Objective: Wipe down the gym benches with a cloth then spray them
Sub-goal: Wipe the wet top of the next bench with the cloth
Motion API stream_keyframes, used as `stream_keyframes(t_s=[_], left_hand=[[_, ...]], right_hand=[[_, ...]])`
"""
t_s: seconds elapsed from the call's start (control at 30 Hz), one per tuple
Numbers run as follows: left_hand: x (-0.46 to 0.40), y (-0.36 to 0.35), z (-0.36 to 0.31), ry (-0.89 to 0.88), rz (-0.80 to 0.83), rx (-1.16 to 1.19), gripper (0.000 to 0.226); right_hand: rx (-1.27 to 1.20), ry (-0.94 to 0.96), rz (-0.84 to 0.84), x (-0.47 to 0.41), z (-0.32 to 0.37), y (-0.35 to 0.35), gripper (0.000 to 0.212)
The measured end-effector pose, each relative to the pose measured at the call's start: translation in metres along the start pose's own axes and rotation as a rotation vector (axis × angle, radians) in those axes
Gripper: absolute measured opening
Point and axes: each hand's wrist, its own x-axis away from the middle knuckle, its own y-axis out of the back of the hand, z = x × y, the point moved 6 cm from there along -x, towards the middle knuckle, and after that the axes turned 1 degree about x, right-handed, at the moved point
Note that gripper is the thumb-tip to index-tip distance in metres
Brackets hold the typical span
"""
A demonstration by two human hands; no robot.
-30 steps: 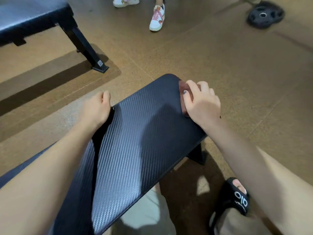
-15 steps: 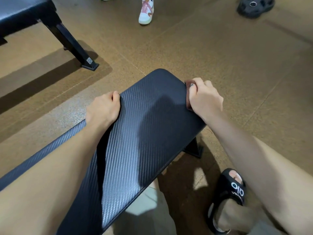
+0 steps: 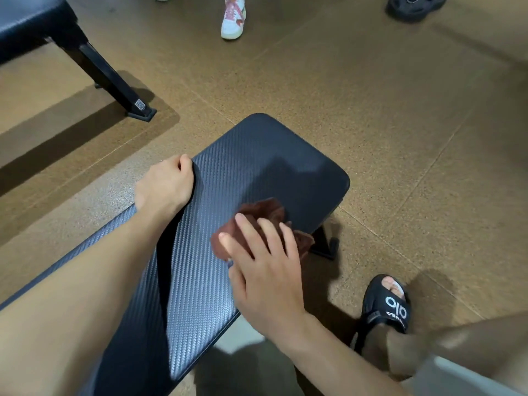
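Note:
A black gym bench [image 3: 257, 155] with a woven-pattern pad runs from the lower left to the middle of the view. A crumpled reddish-brown cloth [image 3: 265, 212] lies on the pad near its right edge. My right hand [image 3: 265, 270] presses down on the cloth with straight, spread fingers. My left hand [image 3: 164, 187] grips the bench's left edge, thumb on top and fingers curled out of sight over the side.
A second black bench [image 3: 31, 21] with a slanted metal leg stands at the top left. A person's white and pink sneaker [image 3: 233, 17] is at the top centre. A black weight plate [image 3: 414, 4] lies top right. My black sandal [image 3: 385, 304] is on the brown floor.
My right hand has brought the cloth from the bench's far right edge onto the pad, nearer to me, and its fingers have straightened over it. My left hand stays on the left edge.

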Motion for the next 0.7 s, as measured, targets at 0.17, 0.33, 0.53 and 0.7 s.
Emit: stream_keyframes(t_s=[0.17,0.33,0.53,0.7], left_hand=[[0.004,0.001,0.001,-0.021,-0.005,0.015,0.05],[0.004,0.001,-0.001,-0.005,-0.011,-0.006,0.05],[0.004,0.001,0.0,-0.017,-0.035,-0.026,0.052],[0.003,0.004,0.003,-0.028,-0.041,-0.025,0.054]], right_hand=[[0.086,0.079,-0.09,-0.048,-0.083,0.024,0.038],[0.108,-0.342,-0.162,-0.084,-0.143,0.039,0.037],[-0.029,0.02,0.006,0.016,0.0,0.002,0.04],[0.081,0.165,-0.047,-0.049,-0.065,0.024,0.039]])
